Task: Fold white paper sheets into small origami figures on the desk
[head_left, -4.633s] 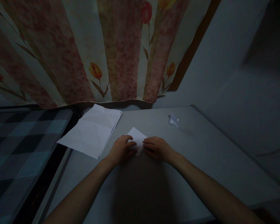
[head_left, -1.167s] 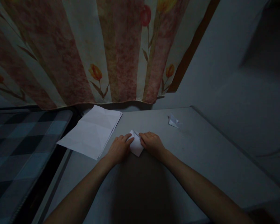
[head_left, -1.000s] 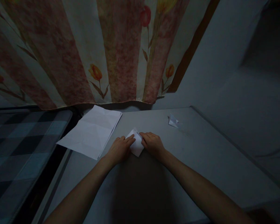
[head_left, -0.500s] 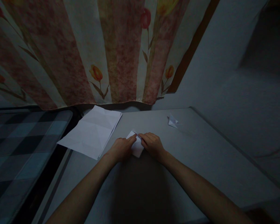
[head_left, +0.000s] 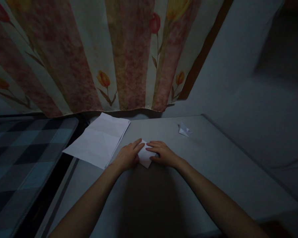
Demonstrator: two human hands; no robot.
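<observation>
Folded paper (head_left: pixel 145 158), small and white, lies flat on the grey counter (head_left: pixel 213 172), just right of a stack of creased sheets (head_left: pixel 99 140). The left hand (head_left: pixel 126 157) and right hand (head_left: pixel 164 155) both lie on it with fingers stretched out and nearly meeting, pressing down and gripping nothing. This looks like a crease being flattened. Any further fold would call for edges kept lined up under one steady hand. Another small folded piece (head_left: pixel 184 130) sits well apart.

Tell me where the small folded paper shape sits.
In the head view, the small folded paper shape lies far right on the grey table, beyond the right hand and apart from it, below the curtain.
</observation>
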